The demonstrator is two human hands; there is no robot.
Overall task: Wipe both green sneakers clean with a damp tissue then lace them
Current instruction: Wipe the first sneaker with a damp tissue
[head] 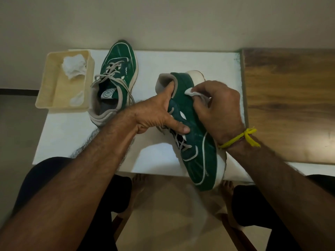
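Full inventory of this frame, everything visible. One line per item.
held sneaker: 1, green with white sole, tilted on its side over the near table edge
second sneaker: 1, green, loose laces, upright on the white table, left of centre
tissue: 1, white, pressed on the held sneaker's side
tray: 1, cream, far left table corner
used tissues: 2 wads, white, inside the tray
white table: 1, centre
wooden surface: 1, brown, right
wrist thread: 1, yellow, right wrist
left hand: grip on the held sneaker
right hand: pinches the tissue
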